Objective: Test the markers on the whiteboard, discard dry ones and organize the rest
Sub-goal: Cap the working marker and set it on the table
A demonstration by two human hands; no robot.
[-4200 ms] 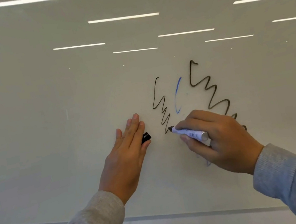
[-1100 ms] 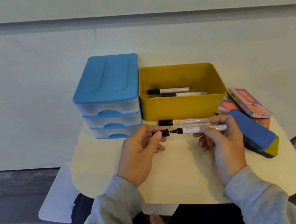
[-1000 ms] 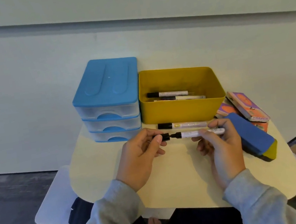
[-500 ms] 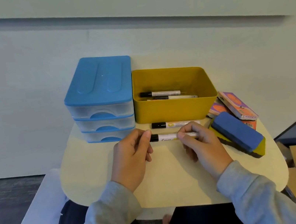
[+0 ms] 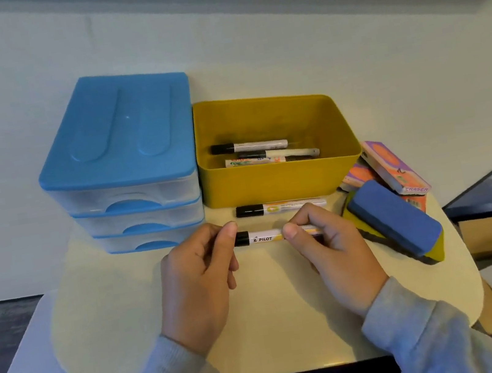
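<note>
Capped Pilot marker [image 5: 267, 237], horizontal above the cream worktop [image 5: 276, 326], pinched at its black cap by the left hand [image 5: 200, 285] and at its barrel by the right hand [image 5: 333, 249]; second marker [image 5: 280, 206] lying before the yellow bin [image 5: 281, 180] of markers.

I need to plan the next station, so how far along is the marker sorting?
Done, it seems: about three markers lie in the yellow bin. Whether that bin holds keepers or dry ones I cannot tell. In hand: the left hand and right hand hold a capped Pilot marker between them. Left: one more marker lies on the table before the bin, and the blue drawers are shut.
</note>
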